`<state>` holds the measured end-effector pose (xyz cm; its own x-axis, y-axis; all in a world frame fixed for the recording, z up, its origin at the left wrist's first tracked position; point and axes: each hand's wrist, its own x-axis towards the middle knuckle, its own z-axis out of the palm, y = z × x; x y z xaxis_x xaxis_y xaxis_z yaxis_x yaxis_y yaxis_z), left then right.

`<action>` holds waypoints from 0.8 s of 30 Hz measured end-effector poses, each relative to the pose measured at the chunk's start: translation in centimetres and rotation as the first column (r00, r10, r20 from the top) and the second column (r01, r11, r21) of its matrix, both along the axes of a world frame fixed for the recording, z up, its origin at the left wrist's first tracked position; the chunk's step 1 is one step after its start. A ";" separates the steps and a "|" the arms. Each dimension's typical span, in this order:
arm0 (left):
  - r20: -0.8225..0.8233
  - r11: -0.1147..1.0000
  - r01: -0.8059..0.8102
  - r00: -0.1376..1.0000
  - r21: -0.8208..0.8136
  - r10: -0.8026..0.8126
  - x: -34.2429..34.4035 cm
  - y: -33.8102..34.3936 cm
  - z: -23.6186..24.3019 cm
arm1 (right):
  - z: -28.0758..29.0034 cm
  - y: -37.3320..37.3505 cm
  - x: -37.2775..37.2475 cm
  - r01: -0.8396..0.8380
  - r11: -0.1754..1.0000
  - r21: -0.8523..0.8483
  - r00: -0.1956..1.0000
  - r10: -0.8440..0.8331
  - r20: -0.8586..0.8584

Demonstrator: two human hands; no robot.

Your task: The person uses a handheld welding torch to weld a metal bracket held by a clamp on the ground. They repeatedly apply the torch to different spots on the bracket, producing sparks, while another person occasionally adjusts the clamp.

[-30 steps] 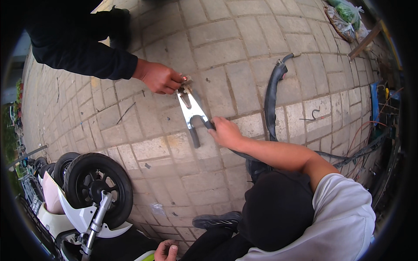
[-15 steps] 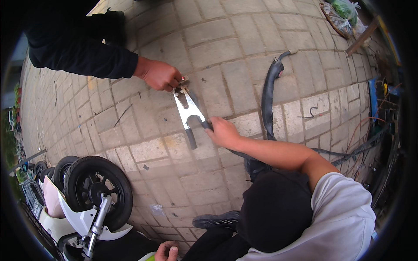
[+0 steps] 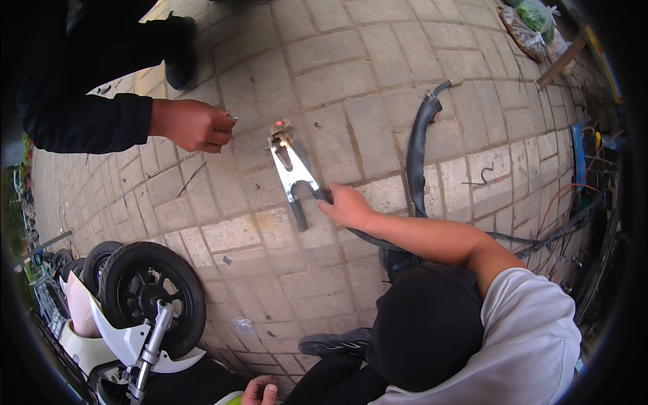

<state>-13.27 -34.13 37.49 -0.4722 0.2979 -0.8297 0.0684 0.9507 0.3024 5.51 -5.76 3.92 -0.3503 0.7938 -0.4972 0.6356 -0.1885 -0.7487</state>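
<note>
Clearly, the silver spring clamp sits near the centre of the frame, its jaws towards the top, around a small rusty metal piece with a glowing red spot. Whether it rests on the paving or hangs just above is hard to judge.

A bare-armed hand, belonging to the person in the black cap at lower right, is wrapped around the clamp's right black handle, hiding that grip's end. Left of the clamp, a dark-sleeved hand pinches something small; only a shiny tip shows.

At the bottom edge a third hand appears, loosely curled and cut off, beside a yellow-green strip; I cannot tell whose it is. The camera wearer's own hands cannot be singled out, so their state cannot be told.

Right of centre, a black-wrapped hose disappears behind the bare forearm. At lower left, a motorcycle wheel is partly covered by its fork.
</note>
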 end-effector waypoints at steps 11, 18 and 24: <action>-0.062 0.999 0.034 0.998 0.018 -0.033 0.7 -1.2 1.1 | -1.5 1.0 -0.7 -0.036 0.981 -0.189 0.999 0.034 -0.011; -0.286 0.567 0.720 0.686 0.400 -0.669 -3.2 -3.4 -0.9 | 1.7 0.9 0.6 0.158 0.986 -0.058 0.984 -0.163 -0.076; -0.659 0.058 0.935 0.289 0.349 -0.694 -3.9 -3.7 0.4 | 2.6 2.2 1.8 0.281 0.952 0.119 0.960 -0.277 -0.042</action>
<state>-17.21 -37.87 37.89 0.3114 0.9402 -0.1378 0.8475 -0.2092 0.4879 7.31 -3.55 6.55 -0.1171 0.9158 -0.3843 0.5517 -0.2618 -0.7919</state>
